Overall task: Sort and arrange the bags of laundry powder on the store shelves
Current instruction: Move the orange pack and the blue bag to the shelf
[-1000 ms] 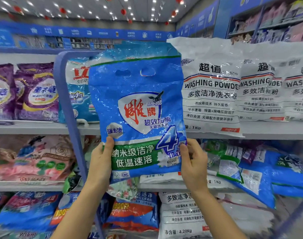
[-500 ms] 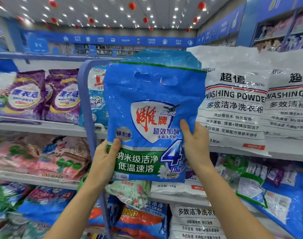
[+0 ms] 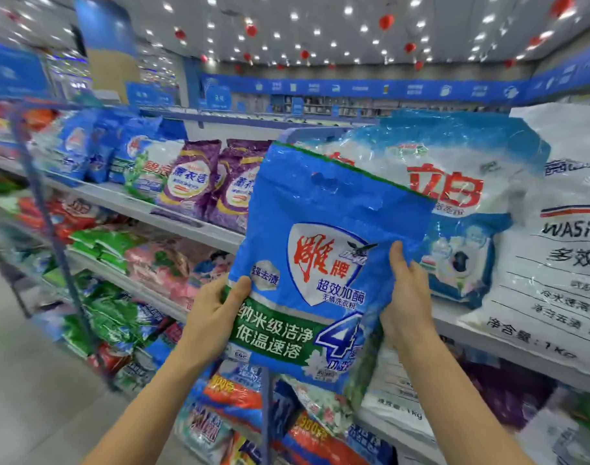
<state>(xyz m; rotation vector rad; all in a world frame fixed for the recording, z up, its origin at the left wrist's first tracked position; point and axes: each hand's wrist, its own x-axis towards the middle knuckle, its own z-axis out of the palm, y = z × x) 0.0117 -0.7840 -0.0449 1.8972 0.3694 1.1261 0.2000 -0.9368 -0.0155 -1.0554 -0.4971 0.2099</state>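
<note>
**Shelves** (image 3: 125, 200): tiered store racking that runs from the left aisle to the right edge, with every tier stocked with powder bags. The lower tiers are mixed and slumped, so by appearance the sorting is unfinished.

**White bag** (image 3: 562, 263): largest pack, marked "WASH…", upright on the upper shelf at far right with its face to the aisle.

**Pale bag** (image 3: 454, 203): white and blue with large red characters. It stands on the same shelf just beside the white bag, partly hidden by the held item.

**Blue bag** (image 3: 320, 250): the item in hand. It is held in the air in front of the upper shelf and the pale bag, resting on nothing. It is tilted with its label facing the wearer, probably so the brand can be read and matched to a row.

**Purple bags** (image 3: 193, 176): a pair, upright and side by side, further left on the upper shelf.

**Right hand** (image 3: 407, 297): grip clamped on the blue bag's right edge, steadying the slack film.

**Left hand** (image 3: 213, 310): grip clamped on the bag's lower left edge with the thumb on the front. It likely bears the weight.
</note>
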